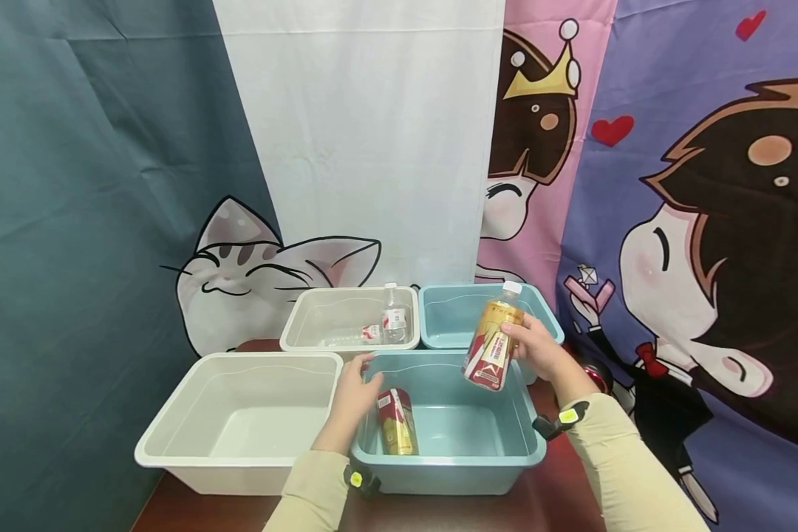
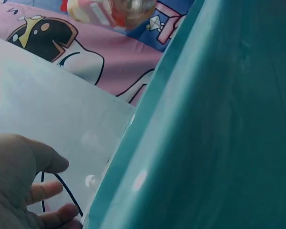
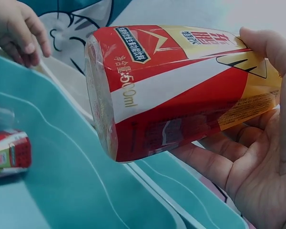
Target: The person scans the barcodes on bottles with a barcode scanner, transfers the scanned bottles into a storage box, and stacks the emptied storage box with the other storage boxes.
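Note:
My right hand (image 1: 537, 346) grips a plastic drink bottle (image 1: 493, 340) with a red and gold label and white cap. It is tilted above the right part of the front blue tub (image 1: 448, 461), base downward. In the right wrist view, thumb and fingers wrap the gold part of the bottle (image 3: 181, 90). My left hand (image 1: 352, 399) hangs at that tub's left rim, fingers loosely bent and nothing in them; the left wrist view has its fingertips right beside the rim (image 2: 148, 138). Inside the front blue tub lies a second red and gold bottle (image 1: 397, 423), against its left side.
A front white tub (image 1: 219, 462) stands left of the front blue one. Behind are a smaller white tub (image 1: 292, 325), with one clear bottle (image 1: 394, 321) upright and another (image 1: 349, 337) lying down, and a smaller blue tub (image 1: 439, 318). A printed curtain (image 1: 372, 148) hangs behind the table (image 1: 199, 510).

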The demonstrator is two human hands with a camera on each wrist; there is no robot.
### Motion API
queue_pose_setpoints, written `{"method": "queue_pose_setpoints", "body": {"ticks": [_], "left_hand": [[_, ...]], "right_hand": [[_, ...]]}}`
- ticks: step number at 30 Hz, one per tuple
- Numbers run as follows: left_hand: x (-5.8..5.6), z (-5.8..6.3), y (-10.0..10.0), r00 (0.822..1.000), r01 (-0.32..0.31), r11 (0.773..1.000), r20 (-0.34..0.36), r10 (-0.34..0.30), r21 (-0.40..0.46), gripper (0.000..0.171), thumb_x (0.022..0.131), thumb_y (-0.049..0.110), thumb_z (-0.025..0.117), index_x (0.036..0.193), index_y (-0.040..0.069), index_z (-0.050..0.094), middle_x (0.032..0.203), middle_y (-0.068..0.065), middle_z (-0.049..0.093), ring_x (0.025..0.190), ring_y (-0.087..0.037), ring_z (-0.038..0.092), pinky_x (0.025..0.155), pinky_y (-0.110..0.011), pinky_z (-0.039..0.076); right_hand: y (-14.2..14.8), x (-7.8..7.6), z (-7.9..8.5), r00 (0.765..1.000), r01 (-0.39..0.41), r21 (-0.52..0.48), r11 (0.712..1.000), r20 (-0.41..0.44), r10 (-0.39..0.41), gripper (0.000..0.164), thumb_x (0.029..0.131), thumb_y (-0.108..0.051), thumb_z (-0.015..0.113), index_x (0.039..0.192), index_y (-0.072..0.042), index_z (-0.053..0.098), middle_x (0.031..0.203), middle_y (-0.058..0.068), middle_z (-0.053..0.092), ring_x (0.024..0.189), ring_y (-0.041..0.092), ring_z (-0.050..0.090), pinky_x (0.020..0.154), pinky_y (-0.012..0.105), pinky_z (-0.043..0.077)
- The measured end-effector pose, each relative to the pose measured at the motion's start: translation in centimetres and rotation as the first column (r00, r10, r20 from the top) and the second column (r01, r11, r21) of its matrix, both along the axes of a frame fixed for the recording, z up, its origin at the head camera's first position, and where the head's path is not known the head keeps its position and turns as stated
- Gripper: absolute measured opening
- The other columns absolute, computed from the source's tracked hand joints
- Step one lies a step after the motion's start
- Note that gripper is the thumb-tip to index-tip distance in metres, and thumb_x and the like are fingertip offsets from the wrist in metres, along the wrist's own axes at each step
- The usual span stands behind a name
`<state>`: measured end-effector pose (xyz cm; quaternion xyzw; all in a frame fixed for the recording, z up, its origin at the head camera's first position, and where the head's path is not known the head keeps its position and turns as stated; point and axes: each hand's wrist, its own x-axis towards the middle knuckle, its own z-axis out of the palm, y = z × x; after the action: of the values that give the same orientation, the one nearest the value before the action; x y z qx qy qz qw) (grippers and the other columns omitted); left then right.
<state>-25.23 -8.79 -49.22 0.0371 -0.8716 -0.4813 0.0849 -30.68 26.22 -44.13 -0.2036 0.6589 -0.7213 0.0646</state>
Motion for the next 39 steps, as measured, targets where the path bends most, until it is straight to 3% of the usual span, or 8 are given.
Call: {"method": "queue_pose_setpoints", "body": {"ticks": [8,15,23,28,31,34,39], "left_hand": [[0.2,-0.4,-0.4,0.998,-0.030,0.984,0.041,0.038,-0.174,0.056,0.091,0.013,0.065,0.143,-0.003,0.050,0.137,-0.028,0.052,0.126,-0.044,0.054,0.105,-0.059,0.046],[0.4,-0.4,-1.0,0.996,-0.015,0.983,0.085,0.031,-0.185,0.050,0.091,0.003,0.065,0.139,-0.005,0.052,0.135,-0.028,0.058,0.126,-0.045,0.056,0.103,-0.059,0.048],[-0.3,0.5,-1.7,0.986,0.038,0.975,0.166,-0.002,-0.217,0.053,0.085,0.000,0.069,0.136,-0.007,0.054,0.132,-0.028,0.060,0.122,-0.046,0.058,0.101,-0.059,0.049],[-0.9,1.2,-2.3,0.962,0.110,0.979,0.264,-0.062,-0.169,0.055,0.086,0.002,0.070,0.138,-0.007,0.053,0.131,-0.029,0.061,0.119,-0.047,0.060,0.093,-0.058,0.055],[-1.3,1.7,-2.7,0.935,0.146,0.986,0.338,-0.109,-0.086,0.057,0.087,0.000,0.067,0.141,-0.007,0.050,0.125,-0.030,0.062,0.105,-0.046,0.067,0.073,-0.052,0.062],[-1.6,2.0,-3.1,0.906,0.156,0.988,0.399,-0.137,-0.014,0.060,0.088,-0.001,0.066,0.145,-0.006,0.046,0.117,-0.031,0.064,0.088,-0.041,0.071,0.056,-0.043,0.062],[-1.8,2.3,-3.6,0.890,0.157,0.988,0.433,-0.143,0.003,0.062,0.089,-0.001,0.067,0.146,-0.005,0.044,0.108,-0.028,0.066,0.077,-0.033,0.070,0.054,-0.039,0.062]], "right_hand": [[2.7,0.8,0.3,1.000,0.007,-0.021,1.000,-0.019,-0.007,0.022,0.102,-0.012,0.045,0.124,-0.007,0.047,0.098,0.003,0.071,0.086,0.016,0.071,0.071,0.035,0.062],[5.4,1.8,0.2,0.999,0.036,0.003,0.999,-0.014,-0.036,0.020,0.104,-0.012,0.045,0.123,-0.011,0.048,0.099,0.002,0.071,0.086,0.016,0.071,0.070,0.035,0.063],[8.6,2.8,0.1,0.998,0.067,0.004,0.998,-0.004,-0.067,0.018,0.105,-0.010,0.042,0.122,-0.014,0.048,0.098,0.001,0.071,0.085,0.016,0.072,0.069,0.035,0.063],[10.2,3.5,0.1,0.996,0.084,0.005,0.996,-0.015,-0.084,0.019,0.106,-0.010,0.041,0.122,-0.016,0.049,0.099,0.001,0.072,0.084,0.017,0.073,0.069,0.035,0.063],[11.1,3.8,0.1,0.996,0.091,0.016,0.996,-0.005,-0.091,0.019,0.106,-0.010,0.040,0.122,-0.017,0.049,0.099,0.001,0.072,0.085,0.017,0.073,0.069,0.036,0.063],[11.9,4.2,0.1,0.995,0.101,0.024,0.995,0.005,-0.101,0.019,0.106,-0.010,0.040,0.121,-0.018,0.049,0.099,0.000,0.072,0.085,0.017,0.073,0.069,0.036,0.063],[12.8,4.6,0.4,0.988,0.156,0.047,0.987,0.016,-0.156,0.017,0.106,-0.011,0.043,0.120,-0.018,0.049,0.097,-0.001,0.072,0.083,0.016,0.073,0.069,0.036,0.063]]}}
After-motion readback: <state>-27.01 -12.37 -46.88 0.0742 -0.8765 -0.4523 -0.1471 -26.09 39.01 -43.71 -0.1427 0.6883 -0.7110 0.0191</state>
